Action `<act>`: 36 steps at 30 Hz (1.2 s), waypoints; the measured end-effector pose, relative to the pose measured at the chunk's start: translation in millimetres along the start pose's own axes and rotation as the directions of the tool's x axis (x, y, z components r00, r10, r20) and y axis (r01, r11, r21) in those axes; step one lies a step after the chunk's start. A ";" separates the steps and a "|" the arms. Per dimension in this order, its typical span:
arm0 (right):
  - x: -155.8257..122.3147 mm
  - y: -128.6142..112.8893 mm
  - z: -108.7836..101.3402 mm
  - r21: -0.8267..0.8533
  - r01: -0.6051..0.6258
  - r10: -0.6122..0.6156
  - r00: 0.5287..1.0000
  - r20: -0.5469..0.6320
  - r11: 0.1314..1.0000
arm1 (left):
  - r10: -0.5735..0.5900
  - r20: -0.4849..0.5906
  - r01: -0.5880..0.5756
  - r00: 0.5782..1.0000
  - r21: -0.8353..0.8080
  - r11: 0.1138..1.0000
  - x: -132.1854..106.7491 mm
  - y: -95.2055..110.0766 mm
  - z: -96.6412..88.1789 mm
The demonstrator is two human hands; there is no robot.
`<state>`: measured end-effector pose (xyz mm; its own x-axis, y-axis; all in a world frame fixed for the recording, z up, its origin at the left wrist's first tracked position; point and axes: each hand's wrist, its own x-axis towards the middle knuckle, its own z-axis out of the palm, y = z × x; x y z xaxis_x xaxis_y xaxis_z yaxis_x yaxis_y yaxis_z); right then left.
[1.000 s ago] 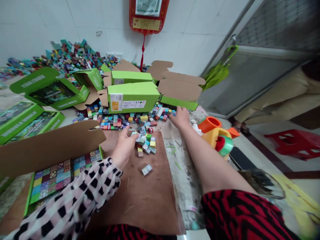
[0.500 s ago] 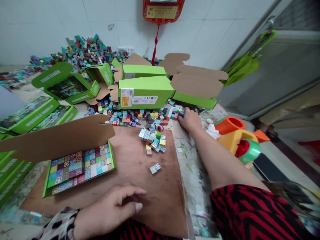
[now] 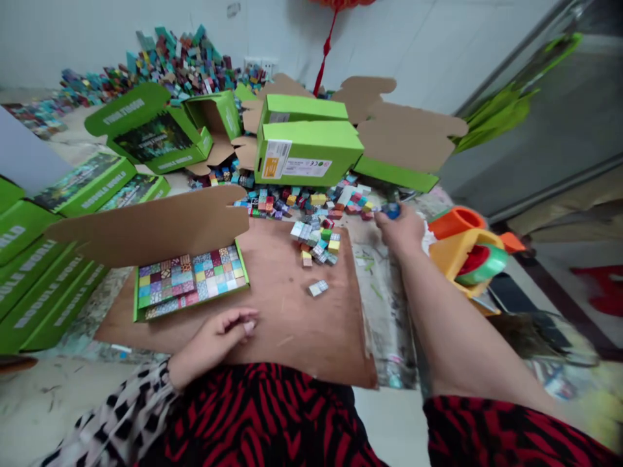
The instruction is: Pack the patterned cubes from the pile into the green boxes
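Blue cubes (image 3: pixel 391 211) look pinched in the right hand (image 3: pixel 402 232), fingers closed tight around them at the far right corner of the brown board (image 3: pixel 311 344), though motion blur hides exactly how many there are. Left hand (image 3: pixel 217 340) is resting on the near part of the board, fingers loosely curled together and holding nothing, just below the open green box (image 3: pixel 242 272). That box sits on the left of the board with its cardboard lid (image 3: pixel 146 227) standing up behind it, and its tray is packed with rows of patterned cubes. Loose cubes (image 3: pixel 315 246) sit in a small pile mid-board, with a little stack (image 3: pixel 318 288) just nearer, and a longer spill (image 3: pixel 292 200) runs along the far edge.

My guess is this is the sorting and filling stage, with the box looking nearly full. What it calls for next is carrying that pinch over to the tray and checking for any gaps, since I can't make out every row from here.
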<state>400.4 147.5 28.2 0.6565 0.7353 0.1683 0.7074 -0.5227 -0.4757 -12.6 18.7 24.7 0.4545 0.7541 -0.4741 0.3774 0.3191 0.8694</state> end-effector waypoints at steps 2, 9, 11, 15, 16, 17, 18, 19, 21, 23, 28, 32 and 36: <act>-29.2 -8.8 -18.8 0.187 0.009 0.000 0.999 -0.050 0.982 | 0.123 -0.043 -0.117 0.992 0.118 0.986 -1.8 -5.3 -0.4; -192.1 -48.0 -37.6 0.463 0.453 -0.589 0.782 0.203 0.762 | 0.461 0.401 -0.595 0.791 0.679 0.430 -6.1 7.4 7.8; -223.3 -55.6 -25.4 0.419 0.593 -0.723 0.611 0.323 0.688 | 0.456 0.463 -0.638 0.760 0.661 0.394 -8.7 12.5 9.7; -242.1 -71.4 -12.7 0.307 0.789 -0.794 0.340 0.503 0.533 | 0.507 0.317 -0.586 0.802 0.583 0.563 -19.1 10.2 4.7; -240.5 -73.7 -14.4 0.314 0.802 -0.803 0.307 0.511 0.507 | 0.510 0.219 -0.531 0.832 0.578 0.619 -21.5 7.3 2.2; -237.8 -74.7 -17.5 0.331 0.797 -0.806 0.297 0.512 0.505 | 0.507 0.117 -0.474 0.854 0.577 0.665 -23.2 4.3 0.0; -234.5 -73.9 -21.2 0.353 0.775 -0.803 0.311 0.509 0.524 | 0.503 0.029 -0.426 0.864 0.575 0.698 -23.9 1.5 -1.8; -231.0 -71.5 -25.0 0.376 0.743 -0.794 0.334 0.508 0.554 | 0.500 -0.031 -0.395 0.865 0.572 0.719 -23.6 -0.7 -2.9; -225.4 -62.7 -30.3 0.402 0.677 -0.761 0.382 0.524 0.617 | 0.497 -0.069 -0.376 0.865 0.567 0.733 -19.5 -2.5 -2.3; -223.4 -51.7 -30.6 0.392 0.635 -0.721 0.411 0.558 0.665 | 0.489 -0.041 -0.381 0.871 0.571 0.727 -11.8 -0.6 1.4; -233.5 -35.9 -14.3 0.417 0.505 -0.651 0.512 0.561 0.756 | 0.514 0.065 -0.439 0.855 0.618 0.652 11.4 10.9 12.9; -245.0 -41.7 0.3 0.447 0.433 -0.622 0.578 0.529 0.783 | 0.550 0.083 -0.491 0.831 0.573 0.656 22.0 17.9 15.4; -249.3 -48.9 7.2 0.427 0.412 -0.591 0.629 0.505 0.805 | 0.562 0.092 -0.519 0.822 0.529 0.672 25.2 21.8 15.6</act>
<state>200.3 -7.1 3.2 -0.1368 0.9894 -0.0490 0.7281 0.0669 -0.6822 19.6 35.7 29.6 0.6603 0.7461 0.0860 0.4447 -0.4806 0.7558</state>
